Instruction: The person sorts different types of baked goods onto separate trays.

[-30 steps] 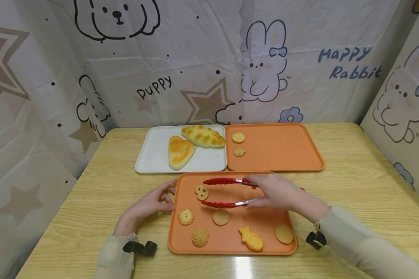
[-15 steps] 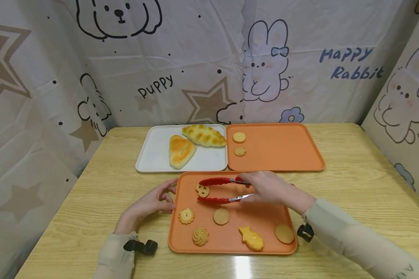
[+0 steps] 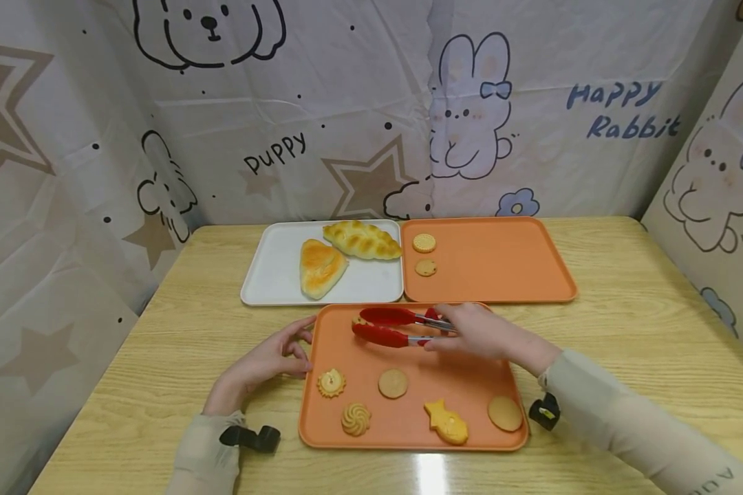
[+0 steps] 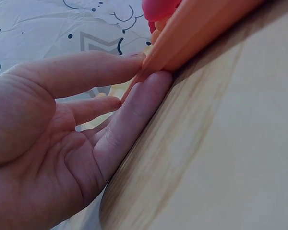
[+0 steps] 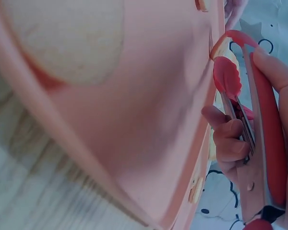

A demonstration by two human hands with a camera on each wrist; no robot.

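Observation:
My right hand (image 3: 477,330) grips red-tipped metal tongs (image 3: 380,335) over the upper left of the near orange tray (image 3: 421,440). Between the tong heads sits a pretzel-shaped biscuit, mostly hidden by them. In the right wrist view the fingers and thumb curl round the red-and-metal tong arms (image 5: 269,129). My left hand (image 3: 275,357) pinches the tray's left rim; the left wrist view has its thumb and fingers (image 4: 134,103) on either side of that edge. Also on this tray lie a scalloped biscuit (image 3: 331,383), a swirl biscuit (image 3: 356,419), a round biscuit (image 3: 393,383) and a fish-shaped biscuit (image 3: 447,423).
Another round biscuit (image 3: 504,414) is at the near tray's right end. Behind, a white tray (image 3: 266,282) carries two breads. Beside it a second orange tray (image 3: 501,261) bears two small biscuits along its left side. A printed cloth (image 3: 359,103) hangs behind the wooden table (image 3: 625,295).
The tongs moved left to the pretzel-shaped biscuit, then their arms closed around it and shifted slightly towards the tray's far edge. My left hand stayed at the tray rim.

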